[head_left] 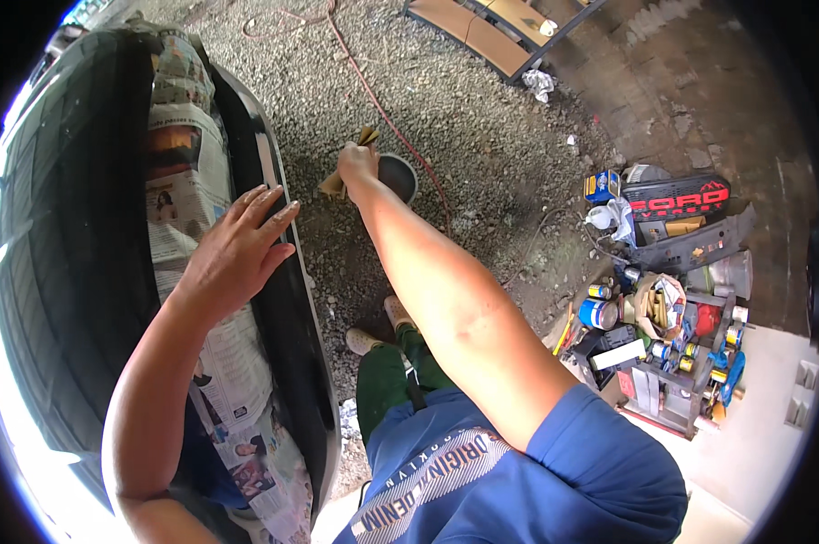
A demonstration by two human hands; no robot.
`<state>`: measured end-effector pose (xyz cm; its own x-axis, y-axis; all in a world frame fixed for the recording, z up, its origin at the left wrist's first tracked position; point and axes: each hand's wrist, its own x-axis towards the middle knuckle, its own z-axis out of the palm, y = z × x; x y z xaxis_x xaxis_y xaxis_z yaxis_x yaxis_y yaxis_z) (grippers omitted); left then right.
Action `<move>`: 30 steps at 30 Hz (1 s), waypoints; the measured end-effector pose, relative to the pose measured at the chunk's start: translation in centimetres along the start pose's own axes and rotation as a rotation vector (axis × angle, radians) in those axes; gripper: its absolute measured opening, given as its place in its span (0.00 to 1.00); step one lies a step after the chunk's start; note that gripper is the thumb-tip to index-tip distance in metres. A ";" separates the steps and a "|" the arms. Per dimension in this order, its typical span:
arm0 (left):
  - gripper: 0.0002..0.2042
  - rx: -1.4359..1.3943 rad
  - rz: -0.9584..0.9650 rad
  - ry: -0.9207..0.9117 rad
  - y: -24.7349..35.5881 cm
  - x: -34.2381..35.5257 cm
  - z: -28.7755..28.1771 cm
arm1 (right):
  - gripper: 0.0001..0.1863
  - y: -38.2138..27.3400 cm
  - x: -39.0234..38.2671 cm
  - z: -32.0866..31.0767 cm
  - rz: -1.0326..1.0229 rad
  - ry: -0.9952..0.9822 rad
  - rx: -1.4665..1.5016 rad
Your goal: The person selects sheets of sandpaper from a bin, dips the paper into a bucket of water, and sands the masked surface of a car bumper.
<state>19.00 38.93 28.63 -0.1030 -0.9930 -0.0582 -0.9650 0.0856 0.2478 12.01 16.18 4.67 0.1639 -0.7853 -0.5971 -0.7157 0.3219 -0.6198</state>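
A folded piece of tan sandpaper sits in the right hand, its creased edges sticking out above and to the left of the fist. The fingers are curled tight around it, clamped on the paper. Directly under and just right of that hand stands a small round dark container on the gravel ground; the hand hangs over its rim, and whether the paper touches it cannot be told.

To the left, a glossy black car body panel curves from top to bottom of the view, its inner side masked with sheets of newspaper. The left hand lies flat on the panel's edge and the newspaper, fingers spread apart and stretched out, palm down.

Between the panel's edge and the container there is a strip of bare gravel. A red hose or cable snakes across the gravel behind the container. Well apart to the right lies a crowded heap of spray cans, tins and tools beside a black truck grille.

The right arm reaches straight forward, nearly fully extended; the left forearm bends inward from the lower left, wrist cocked toward the panel.
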 end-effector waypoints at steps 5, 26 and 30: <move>0.26 -0.040 0.249 0.153 3.5 0.0 -2.1 | 0.31 -2.8 -4.3 -4.9 -0.215 0.217 -0.132; 0.60 -0.075 0.840 0.103 29.9 5.4 -6.5 | 0.23 -6.5 -9.1 -28.4 -0.336 0.243 0.641; 0.61 -0.036 0.707 0.083 31.1 6.5 -4.6 | 0.21 -6.6 -7.5 -31.4 -0.296 0.279 0.657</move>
<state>-10.55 34.80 40.38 -0.6812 -0.7037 0.2018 -0.6651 0.7101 0.2310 -5.76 3.35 29.25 0.0464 -0.9637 -0.2629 -0.1047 0.2570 -0.9607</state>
